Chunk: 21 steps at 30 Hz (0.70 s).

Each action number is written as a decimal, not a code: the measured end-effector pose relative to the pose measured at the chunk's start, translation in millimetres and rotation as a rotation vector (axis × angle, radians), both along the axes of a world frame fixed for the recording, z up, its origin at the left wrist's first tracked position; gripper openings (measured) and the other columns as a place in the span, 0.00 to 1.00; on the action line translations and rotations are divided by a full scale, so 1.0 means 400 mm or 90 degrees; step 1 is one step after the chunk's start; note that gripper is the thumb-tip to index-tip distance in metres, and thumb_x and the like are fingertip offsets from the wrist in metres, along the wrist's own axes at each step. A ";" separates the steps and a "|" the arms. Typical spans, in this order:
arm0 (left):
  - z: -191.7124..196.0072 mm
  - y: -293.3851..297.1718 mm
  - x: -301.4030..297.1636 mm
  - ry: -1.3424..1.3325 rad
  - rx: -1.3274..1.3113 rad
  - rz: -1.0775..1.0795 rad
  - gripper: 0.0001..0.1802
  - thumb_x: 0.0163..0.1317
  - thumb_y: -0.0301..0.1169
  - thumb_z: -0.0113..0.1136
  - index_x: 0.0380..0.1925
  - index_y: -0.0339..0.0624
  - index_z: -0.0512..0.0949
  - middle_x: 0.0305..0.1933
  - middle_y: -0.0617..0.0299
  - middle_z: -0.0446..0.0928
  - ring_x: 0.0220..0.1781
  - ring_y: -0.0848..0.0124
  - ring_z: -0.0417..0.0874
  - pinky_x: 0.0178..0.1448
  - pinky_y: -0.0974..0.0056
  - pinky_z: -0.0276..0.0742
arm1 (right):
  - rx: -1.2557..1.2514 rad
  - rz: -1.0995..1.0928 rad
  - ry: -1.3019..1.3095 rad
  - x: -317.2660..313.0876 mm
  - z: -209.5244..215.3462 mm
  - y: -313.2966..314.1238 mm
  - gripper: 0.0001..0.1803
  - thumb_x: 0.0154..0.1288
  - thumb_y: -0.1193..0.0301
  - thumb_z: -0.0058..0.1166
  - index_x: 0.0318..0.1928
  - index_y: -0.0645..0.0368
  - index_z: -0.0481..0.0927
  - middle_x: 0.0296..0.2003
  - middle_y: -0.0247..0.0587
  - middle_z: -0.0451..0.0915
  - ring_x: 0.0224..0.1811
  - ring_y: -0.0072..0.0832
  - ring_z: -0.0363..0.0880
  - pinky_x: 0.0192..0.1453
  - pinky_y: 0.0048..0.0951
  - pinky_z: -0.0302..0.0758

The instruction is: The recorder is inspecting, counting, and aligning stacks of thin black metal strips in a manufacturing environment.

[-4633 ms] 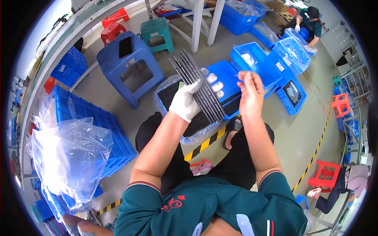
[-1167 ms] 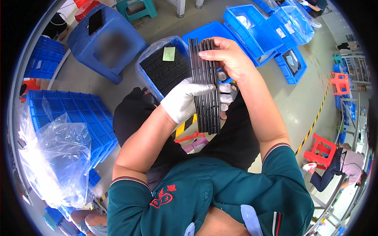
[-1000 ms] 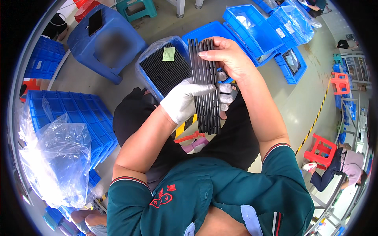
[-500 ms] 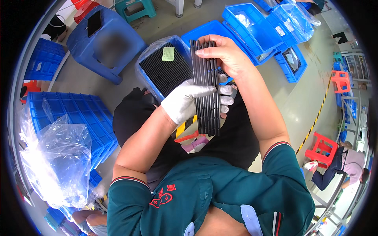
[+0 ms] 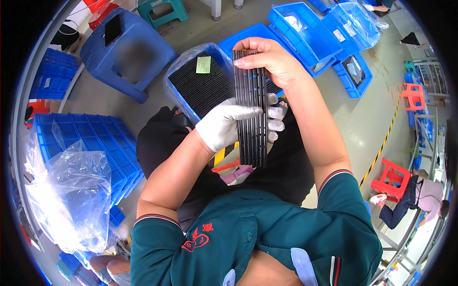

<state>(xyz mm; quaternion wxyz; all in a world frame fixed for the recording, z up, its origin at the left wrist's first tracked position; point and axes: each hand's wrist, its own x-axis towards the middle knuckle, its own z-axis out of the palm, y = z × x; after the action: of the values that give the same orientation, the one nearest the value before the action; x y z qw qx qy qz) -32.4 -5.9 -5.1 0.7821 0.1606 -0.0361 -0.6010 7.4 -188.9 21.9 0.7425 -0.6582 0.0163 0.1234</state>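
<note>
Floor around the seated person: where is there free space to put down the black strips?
Bare floor lies right of the right hand, before the striped tape line. Crowded: the left hand side, with blue bins and a blue stool.

Blue stool (image 5: pixel 128 57), red stool (image 5: pixel 395 176), clear bags (image 5: pixel 71 190)

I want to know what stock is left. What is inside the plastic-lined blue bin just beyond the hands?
The blue bin holds a flat layer of black ribbed strips with a small green slip on top. Anything beneath that layer is covered.
</note>
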 end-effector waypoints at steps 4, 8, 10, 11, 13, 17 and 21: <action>0.001 0.004 0.000 -0.012 0.011 0.006 0.26 0.61 0.29 0.61 0.59 0.35 0.69 0.53 0.50 0.76 0.54 0.50 0.80 0.59 0.45 0.76 | -0.031 -0.009 -0.008 -0.004 0.007 0.004 0.20 0.52 0.72 0.69 0.46 0.63 0.79 0.36 0.34 0.80 0.40 0.21 0.78 0.50 0.23 0.72; 0.020 0.002 -0.003 -0.012 0.043 0.012 0.26 0.58 0.30 0.65 0.55 0.36 0.70 0.49 0.50 0.75 0.52 0.52 0.80 0.54 0.48 0.79 | -0.028 -0.009 -0.001 -0.005 0.004 0.002 0.20 0.51 0.72 0.69 0.45 0.62 0.79 0.36 0.34 0.80 0.39 0.21 0.78 0.50 0.23 0.72; 0.021 0.002 -0.003 -0.018 0.046 0.010 0.26 0.57 0.30 0.65 0.55 0.36 0.70 0.49 0.51 0.76 0.52 0.52 0.80 0.54 0.48 0.79 | -0.018 0.000 0.000 -0.005 0.000 -0.002 0.20 0.52 0.72 0.69 0.45 0.62 0.79 0.36 0.34 0.80 0.40 0.21 0.78 0.50 0.23 0.72; 0.020 0.001 -0.003 -0.025 0.049 0.009 0.27 0.57 0.30 0.65 0.55 0.36 0.70 0.48 0.51 0.76 0.52 0.52 0.80 0.54 0.48 0.79 | -0.019 0.000 0.000 -0.005 -0.001 -0.002 0.20 0.52 0.72 0.69 0.45 0.62 0.79 0.36 0.34 0.80 0.40 0.21 0.78 0.50 0.23 0.72; 0.016 0.001 -0.002 -0.034 0.052 0.011 0.27 0.57 0.30 0.65 0.55 0.36 0.70 0.49 0.51 0.76 0.52 0.52 0.80 0.54 0.48 0.79 | -0.005 -0.006 0.013 -0.006 -0.002 -0.001 0.20 0.52 0.72 0.69 0.45 0.62 0.79 0.37 0.33 0.80 0.40 0.21 0.78 0.51 0.23 0.72; -0.014 -0.005 -0.002 -0.017 0.003 0.020 0.25 0.61 0.28 0.61 0.58 0.36 0.70 0.51 0.50 0.77 0.53 0.51 0.81 0.59 0.46 0.77 | -0.032 -0.036 -0.024 -0.002 -0.003 0.010 0.18 0.57 0.71 0.66 0.47 0.62 0.79 0.38 0.34 0.81 0.42 0.22 0.79 0.52 0.25 0.72; -0.005 -0.001 0.010 0.001 0.045 0.068 0.23 0.62 0.26 0.58 0.58 0.37 0.70 0.51 0.50 0.78 0.53 0.51 0.81 0.58 0.46 0.78 | -0.049 -0.235 -0.154 0.004 -0.013 -0.033 0.15 0.67 0.69 0.57 0.51 0.63 0.78 0.41 0.44 0.84 0.45 0.30 0.82 0.54 0.30 0.74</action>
<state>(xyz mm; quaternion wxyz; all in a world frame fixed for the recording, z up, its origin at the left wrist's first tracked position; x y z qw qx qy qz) -28.3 -6.4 -7.3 0.8067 0.1895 -0.0055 -0.5597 8.9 -201.9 16.6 0.7233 -0.6820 0.0517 -0.0953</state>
